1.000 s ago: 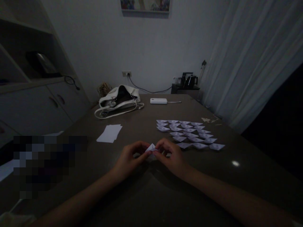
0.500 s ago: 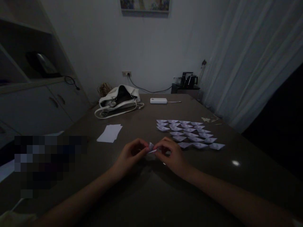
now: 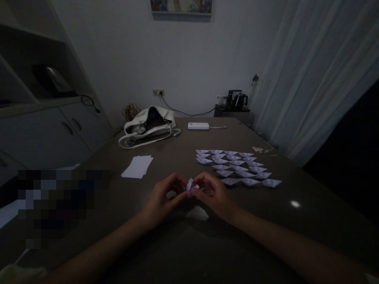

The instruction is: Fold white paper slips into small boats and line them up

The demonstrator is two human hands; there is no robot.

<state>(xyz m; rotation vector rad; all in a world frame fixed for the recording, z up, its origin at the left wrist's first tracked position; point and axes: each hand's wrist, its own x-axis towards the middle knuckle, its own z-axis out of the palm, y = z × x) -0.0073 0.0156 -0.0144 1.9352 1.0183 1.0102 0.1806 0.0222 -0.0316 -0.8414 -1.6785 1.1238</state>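
Note:
A small folded piece of white paper (image 3: 190, 184) is pinched between both hands, just above the dark tabletop. My left hand (image 3: 166, 193) grips its left side with thumb and fingertips. On the other side my right hand (image 3: 213, 192) holds it the same way, fingers curled. The fingertips cover much of the paper, so its full shape is partly hidden. A pale reflection shows on the table below. Several folded paper boats (image 3: 237, 162) stand in rows beyond my right hand. Beyond the left hand lies a small stack of white paper sheets (image 3: 137, 167).
A white handbag (image 3: 151, 128) rests at the table's back left. Behind the boats lies a white power bank (image 3: 198, 126) with a short cable. A kettle (image 3: 239, 101) stands on a low cabinet by the wall. The left edge is pixelated.
Both hands have turned the folded paper, so it now stands more upright between the fingertips. The thumbs have come closer together. The boats and the sheets have stayed in place.

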